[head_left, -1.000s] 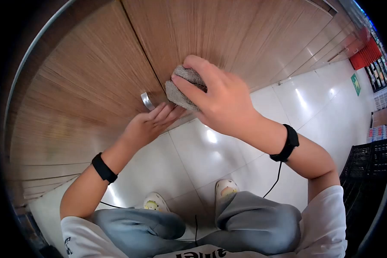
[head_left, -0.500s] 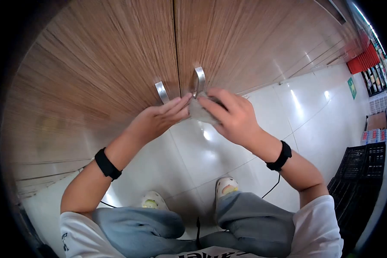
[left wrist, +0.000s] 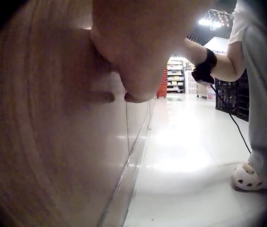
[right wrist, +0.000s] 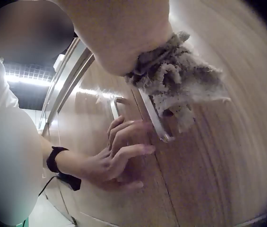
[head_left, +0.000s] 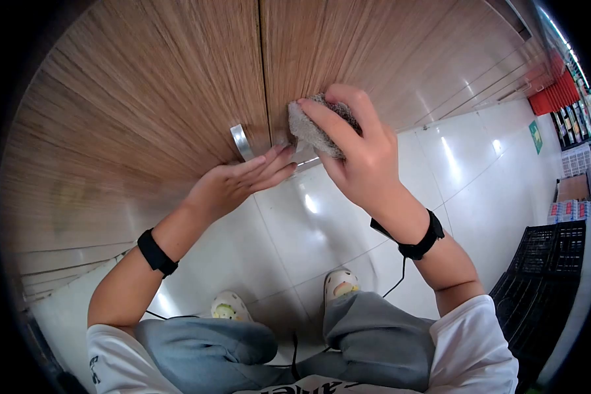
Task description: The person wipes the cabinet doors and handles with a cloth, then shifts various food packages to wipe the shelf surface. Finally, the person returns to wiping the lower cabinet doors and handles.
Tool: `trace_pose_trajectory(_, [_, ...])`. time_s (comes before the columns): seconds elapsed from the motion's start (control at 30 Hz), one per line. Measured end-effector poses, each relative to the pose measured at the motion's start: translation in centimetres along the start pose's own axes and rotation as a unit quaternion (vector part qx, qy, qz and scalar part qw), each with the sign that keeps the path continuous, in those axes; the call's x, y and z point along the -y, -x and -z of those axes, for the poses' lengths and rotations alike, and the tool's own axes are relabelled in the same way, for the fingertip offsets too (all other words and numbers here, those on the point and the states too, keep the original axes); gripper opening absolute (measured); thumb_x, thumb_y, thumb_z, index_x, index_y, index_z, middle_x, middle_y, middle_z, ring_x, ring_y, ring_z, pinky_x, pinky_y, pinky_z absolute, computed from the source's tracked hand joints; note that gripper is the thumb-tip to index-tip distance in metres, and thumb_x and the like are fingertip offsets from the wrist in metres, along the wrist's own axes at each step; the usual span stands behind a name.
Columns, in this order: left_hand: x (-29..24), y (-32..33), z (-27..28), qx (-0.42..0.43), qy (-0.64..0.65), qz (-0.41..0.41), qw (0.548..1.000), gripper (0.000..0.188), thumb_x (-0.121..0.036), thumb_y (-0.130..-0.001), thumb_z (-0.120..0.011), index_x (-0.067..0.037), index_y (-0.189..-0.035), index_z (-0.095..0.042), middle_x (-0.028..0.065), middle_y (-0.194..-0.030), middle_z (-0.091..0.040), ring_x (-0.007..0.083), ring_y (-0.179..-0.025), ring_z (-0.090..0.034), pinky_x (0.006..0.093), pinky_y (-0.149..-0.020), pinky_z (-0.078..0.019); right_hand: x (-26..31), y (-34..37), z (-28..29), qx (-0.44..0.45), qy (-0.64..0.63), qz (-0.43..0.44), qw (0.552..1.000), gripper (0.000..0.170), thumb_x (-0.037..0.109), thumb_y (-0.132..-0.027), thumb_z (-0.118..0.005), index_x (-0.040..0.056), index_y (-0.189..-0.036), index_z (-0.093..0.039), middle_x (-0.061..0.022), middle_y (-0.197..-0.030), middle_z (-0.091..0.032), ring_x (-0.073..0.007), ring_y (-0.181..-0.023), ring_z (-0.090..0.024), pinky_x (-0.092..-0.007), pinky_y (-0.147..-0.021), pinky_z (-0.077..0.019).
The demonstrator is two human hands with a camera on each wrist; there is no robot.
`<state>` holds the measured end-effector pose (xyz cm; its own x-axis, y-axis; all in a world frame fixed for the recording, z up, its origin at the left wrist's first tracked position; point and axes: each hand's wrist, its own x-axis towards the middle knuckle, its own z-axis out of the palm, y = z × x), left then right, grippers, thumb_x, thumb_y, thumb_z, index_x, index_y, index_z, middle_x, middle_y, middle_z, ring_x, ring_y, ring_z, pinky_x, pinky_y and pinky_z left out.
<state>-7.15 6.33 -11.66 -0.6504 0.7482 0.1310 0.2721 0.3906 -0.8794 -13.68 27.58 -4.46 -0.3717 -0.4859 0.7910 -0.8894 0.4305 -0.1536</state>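
A fluffy, crumpled grey-brown cloth (head_left: pixel 303 128) is gripped in the right hand (head_left: pixel 369 154), whose thumb and fingers are curled around it. In the right wrist view, the cloth is seen bunched over the upper part of a slim silver metal handle (right wrist: pixel 156 116) on the right one of two brown wood-grain cabinet doors (head_left: pixel 144 118); whether the handle itself is touched by the cloth cannot be told. The handle's long axis is set roughly along the dark seam (head_left: pixel 264 72) between the doors, and its lower end is uncovered. The right hand is held nearer to the handle's upper end, while the left hand (head_left: pixel 240 178) is placed lower and to the left of it. Nothing is grasped by the left hand: its fingers are released and loosely extended, with some tips just beside the handle's lower end. A matching silver door pull (head_left: pixel 241 142) is mounted left of the handle.
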Motion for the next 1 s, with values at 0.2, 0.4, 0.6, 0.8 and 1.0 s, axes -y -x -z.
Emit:
trace_pose_trajectory(0.2, [0.5, -0.2, 0.2, -0.017, 0.006, 0.005, 1.0, 0.056, -0.031, -0.091, -0.032, -0.025, -0.144, -0.018, -0.0014, -0.148, -0.025, 0.0115, -0.135, -0.025, 0.0377, -0.114, 0.0019, -1.2, 3.4, -0.2, 0.059, 0.025, -0.009, 0.998, 0.052, -0.005, -0.054, -0.066, 0.0086, -0.104, -0.064, -0.0093, -0.099, -0.054, -0.0231, -0.076, -0.06, -0.0318, -0.062, -0.0503])
trace_pose_trajectory(0.4, [-0.1, -0.1, -0.2, -0.049, 0.081, 0.029, 0.995, 0.058, -0.028, -0.09, -0.033, -0.022, -0.145, -0.014, -0.0024, -0.15, -0.021, 0.0136, -0.138, -0.018, 0.0348, -0.115, -0.0012, -1.0, 1.4, 1.3, -0.041, -0.092, -0.109, 0.989, 0.048, -0.007, -0.054, -0.062, 0.0073, -0.1, -0.067, -0.0108, -0.104, -0.054, -0.0216, -0.08, -0.061, -0.029, -0.068, -0.0498])
trace_pose_trajectory(0.6, [0.2, -0.3, 0.0, -0.088, 0.12, 0.035, 0.988, 0.058, -0.023, -0.088, -0.037, -0.023, -0.143, -0.019, -0.0025, -0.148, -0.026, 0.0129, -0.136, -0.025, 0.0335, -0.115, -0.0077, -0.2, -0.2, -0.7, -0.048, 0.036, 0.037, 0.998, 0.045, -0.005, -0.057, -0.065, 0.0099, -0.099, -0.068, -0.008, -0.101, -0.058, -0.0211, -0.074, -0.061, -0.0283, -0.059, -0.0493])
trace_pose_trajectory(0.8, [0.1, -0.5, 0.6, -0.101, 0.227, 0.067, 0.966, 0.055, -0.017, -0.085, -0.04, -0.023, -0.138, -0.029, 0.0, -0.146, -0.03, 0.0149, -0.134, -0.03, 0.0316, -0.114, -0.0143, -1.3, 4.6, -2.0, 0.01, -0.003, 0.035, 0.999, 0.039, 0.005, -0.06, -0.065, 0.0092, -0.098, -0.065, -0.0059, -0.098, -0.058, -0.0199, -0.071, -0.06, -0.0286, -0.054, -0.0476])
trace_pose_trajectory(1.0, [-0.2, -0.9, 0.9, -0.094, 0.244, 0.089, 0.961, 0.057, -0.015, -0.083, -0.044, -0.023, -0.138, -0.03, 0.0015, -0.145, -0.031, 0.0164, -0.134, -0.03, 0.0351, -0.114, -0.0126, -1.9, 2.0, 0.0, -0.119, -0.041, 0.018, 0.992, 0.043, 0.0, -0.057, -0.066, 0.0098, -0.098, -0.066, -0.0073, -0.1, -0.059, -0.0221, -0.077, -0.061, -0.0295, -0.058, -0.0495])
